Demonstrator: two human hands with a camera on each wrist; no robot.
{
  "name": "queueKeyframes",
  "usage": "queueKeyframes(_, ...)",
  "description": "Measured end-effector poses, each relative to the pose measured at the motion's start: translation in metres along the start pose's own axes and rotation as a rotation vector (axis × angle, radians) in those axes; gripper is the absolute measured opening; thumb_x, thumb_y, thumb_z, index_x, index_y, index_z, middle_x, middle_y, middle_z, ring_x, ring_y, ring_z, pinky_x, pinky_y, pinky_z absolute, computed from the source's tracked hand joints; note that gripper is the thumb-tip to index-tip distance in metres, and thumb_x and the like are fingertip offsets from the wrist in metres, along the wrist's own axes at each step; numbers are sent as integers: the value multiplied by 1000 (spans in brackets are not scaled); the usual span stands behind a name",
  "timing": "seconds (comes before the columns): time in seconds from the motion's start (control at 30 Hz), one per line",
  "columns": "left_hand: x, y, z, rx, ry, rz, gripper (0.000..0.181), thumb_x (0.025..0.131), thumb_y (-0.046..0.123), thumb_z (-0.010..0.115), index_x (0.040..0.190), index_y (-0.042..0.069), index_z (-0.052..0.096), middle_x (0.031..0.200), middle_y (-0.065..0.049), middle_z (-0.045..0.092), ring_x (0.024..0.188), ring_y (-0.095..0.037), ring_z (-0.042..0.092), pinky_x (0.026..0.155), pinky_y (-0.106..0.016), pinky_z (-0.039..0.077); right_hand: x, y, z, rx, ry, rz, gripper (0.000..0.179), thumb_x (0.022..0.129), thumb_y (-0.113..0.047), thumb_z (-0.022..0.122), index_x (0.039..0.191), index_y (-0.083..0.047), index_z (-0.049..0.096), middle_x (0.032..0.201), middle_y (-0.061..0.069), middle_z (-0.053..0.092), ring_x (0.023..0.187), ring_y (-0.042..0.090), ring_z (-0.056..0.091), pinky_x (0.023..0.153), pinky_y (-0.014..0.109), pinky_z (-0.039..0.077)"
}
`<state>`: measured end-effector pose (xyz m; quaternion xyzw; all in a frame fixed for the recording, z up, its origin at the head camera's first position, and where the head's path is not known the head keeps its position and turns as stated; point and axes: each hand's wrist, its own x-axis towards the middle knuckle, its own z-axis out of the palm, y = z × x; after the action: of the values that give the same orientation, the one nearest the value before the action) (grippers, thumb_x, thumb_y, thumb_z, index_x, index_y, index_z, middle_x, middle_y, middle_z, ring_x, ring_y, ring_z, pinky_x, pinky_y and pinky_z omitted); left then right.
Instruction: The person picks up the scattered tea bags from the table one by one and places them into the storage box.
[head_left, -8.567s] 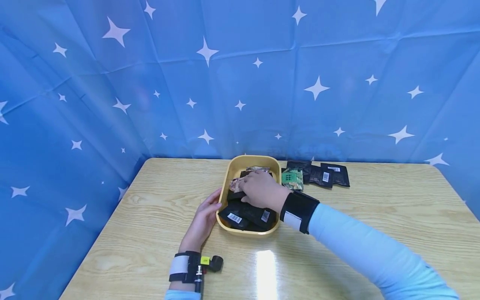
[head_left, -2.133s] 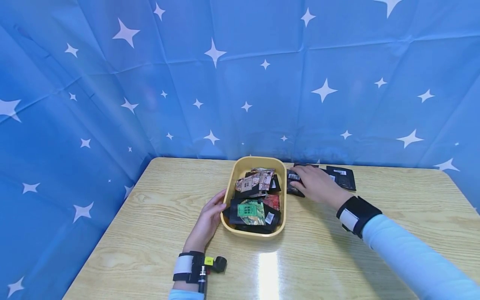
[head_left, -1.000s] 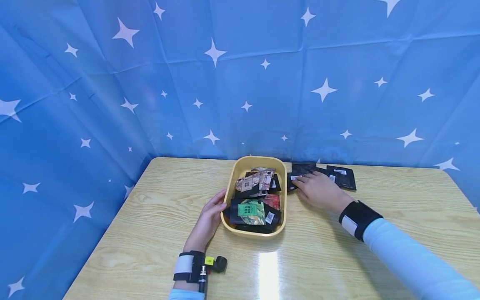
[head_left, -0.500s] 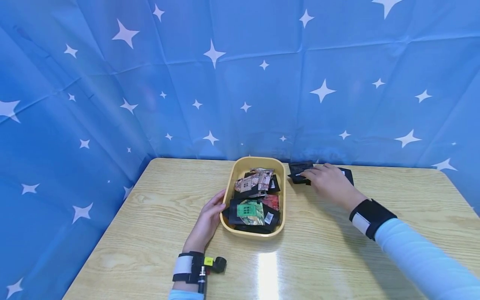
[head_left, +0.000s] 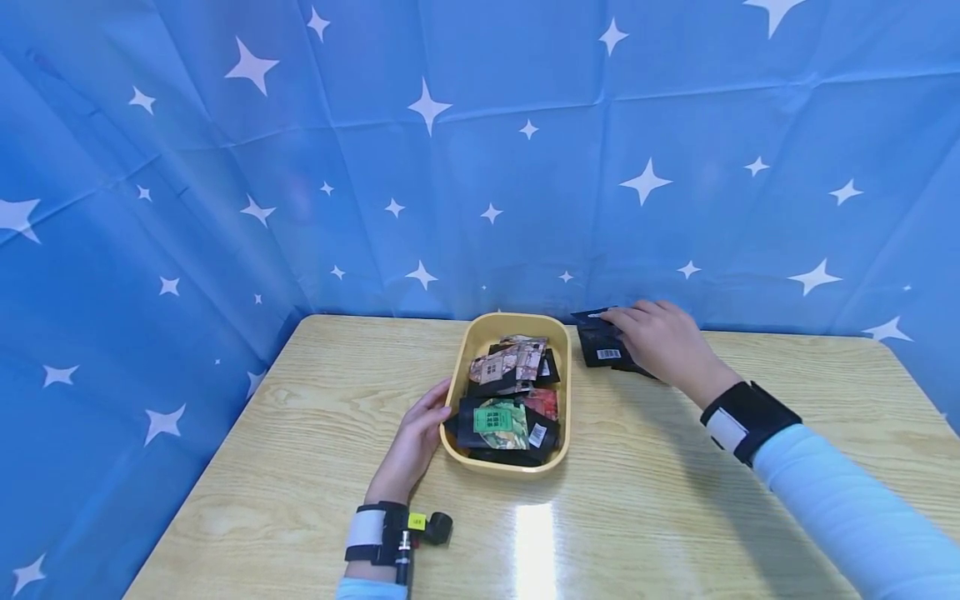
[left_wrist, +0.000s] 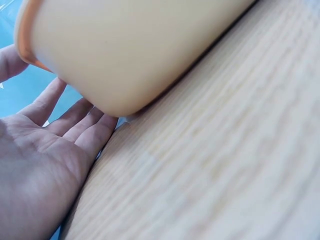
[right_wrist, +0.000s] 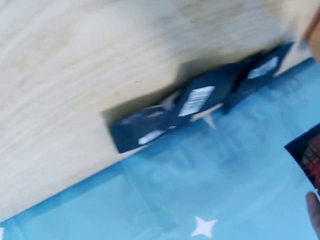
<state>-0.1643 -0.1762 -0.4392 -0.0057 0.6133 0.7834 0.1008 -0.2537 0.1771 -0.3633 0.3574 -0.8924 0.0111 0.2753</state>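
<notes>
My right hand [head_left: 666, 343] pinches a black sachet [head_left: 587, 317] above the back of the table. In the right wrist view, the sachet [right_wrist: 306, 152] shows a dark red printed face at the right edge, beside a fingertip. Other black sachets with white barcode labels [right_wrist: 196, 101] lie below it on the table. My left hand [head_left: 412, 433] rests against the left side of a yellow plastic bin [head_left: 567, 400], thumb at the rim. The left wrist view has its extended fingers [left_wrist: 95, 131] at the lower corner of the bin's wall. Inside the bin lie several sachets, including a green-labelled one [head_left: 493, 421].
The bin stands on a wood-grain table [head_left: 300, 467], near its back edge. A blue star-patterned curtain [head_left: 480, 167] hangs directly behind the table. Beside my left wrist, a small black camera [head_left: 437, 528] sticks out from the strap.
A green-labelled sachet that lay right of the bin is gone from there; one now lies in the bin's front. My right hand left the bin for the table sachets and has just raised one.
</notes>
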Motion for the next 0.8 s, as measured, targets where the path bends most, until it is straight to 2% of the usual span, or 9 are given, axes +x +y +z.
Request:
queueKeyframes(0.07,0,0,0,4,-1,-7,56,90,10,44,144,2,33,154,-19,29,138,-26,29,119,-40,21,5,-5,-4,-18,-20,-6,38,79,-11,67,117,-10,65,103,10,76,92,28,65,77,45,58)
queueKeyframes(0.13,0,0,0,5,-6,-10,56,90,9,43,144,2,32,154,-19,28,138,-26,29,114,-28,30,10,-12,-7,-34,-34,-25,41,79,-11,66,120,-10,63,106,9,75,94,26,65,78,44,58)
queueKeyframes(0.23,-1,0,1,-3,-8,-14,57,90,9,42,145,1,30,154,-20,27,138,-25,29,99,-10,39,18,-24,-8,-45,-9,-82,41,80,-10,66,120,-10,63,105,9,75,94,25,65,78,42,59)
queueKeyframes(0.3,-1,0,2,-11,-14,-8,57,90,8,41,145,0,28,155,-21,26,138,-26,28,91,-4,41,23,-32,-9,-33,36,-130,38,79,-8,66,118,-9,65,104,9,76,92,24,66,76,41,60)
queueKeyframes(0.43,-1,0,1,-6,-17,-5,56,91,9,41,146,1,29,155,-20,26,138,-25,28,91,-3,41,33,-51,-9,7,81,-197,34,81,-6,64,116,-9,67,101,7,77,87,22,67,73,40,60)
queueKeyframes(0.63,0,0,0,-9,-17,4,57,91,9,42,146,2,29,154,-20,27,138,-25,28,93,-3,40,45,-77,-7,47,10,-236,38,82,-5,65,119,-13,65,96,3,78,86,19,67,76,38,60)
queueKeyframes(0.8,0,0,0,-2,-15,7,57,91,10,42,146,1,28,155,-21,26,138,-25,28,92,-2,40,52,-93,0,41,-18,-256,32,84,-5,62,113,-15,68,94,0,78,84,18,67,77,37,60)
